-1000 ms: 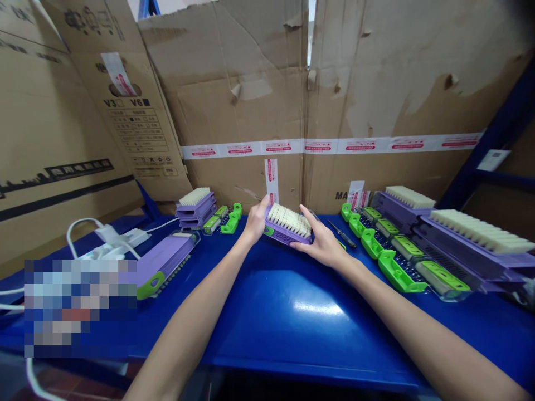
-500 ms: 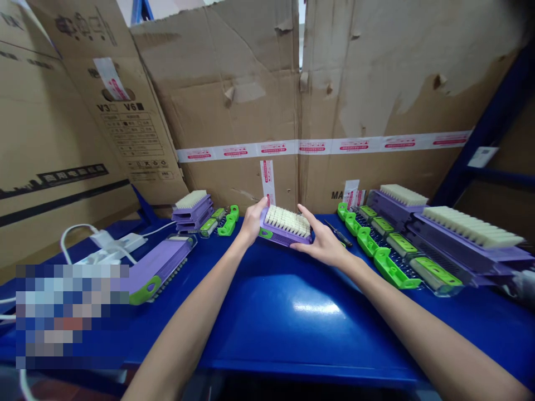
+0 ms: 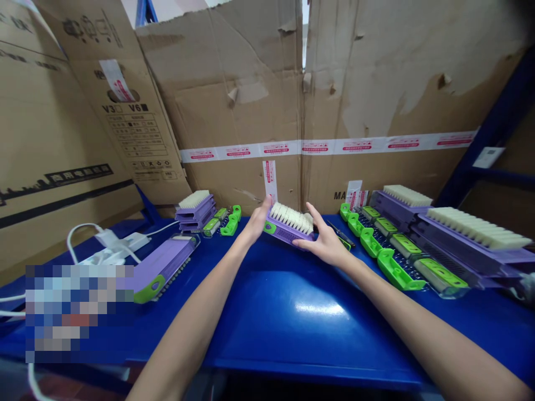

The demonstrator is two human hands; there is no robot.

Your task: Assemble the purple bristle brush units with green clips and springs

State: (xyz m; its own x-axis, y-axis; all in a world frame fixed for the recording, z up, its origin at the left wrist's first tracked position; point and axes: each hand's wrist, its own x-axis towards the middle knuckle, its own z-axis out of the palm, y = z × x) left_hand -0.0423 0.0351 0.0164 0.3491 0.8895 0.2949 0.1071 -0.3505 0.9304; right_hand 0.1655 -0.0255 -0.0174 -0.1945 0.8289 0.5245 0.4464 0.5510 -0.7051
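A purple brush (image 3: 288, 235) with cream bristles facing up and a green end piece is held above the blue table, tilted down toward the right. At its left end, my left hand (image 3: 259, 220) grips it, the thumb along the edge and the other fingers hidden behind. My right hand (image 3: 326, 240) holds the right end, its thumb against the near side and its index finger beyond the bristles. Just right of that hand a dark screwdriver-like tool (image 3: 340, 233) lies on the table, partly covered.
To the right are green end pieces (image 3: 370, 243), clear-and-green parts (image 3: 405, 243) and stacked purple bodies with bristles (image 3: 476, 228). At left lie another purple brush body (image 3: 169, 259), a smaller stack (image 3: 194, 211) and a white power strip (image 3: 111, 248). Cardboard (image 3: 234, 111) walls the back.
The brush has tipped a little, its right end lower, and its green end piece shows more. Both hands keep hold of it. The whole view has shifted slightly.
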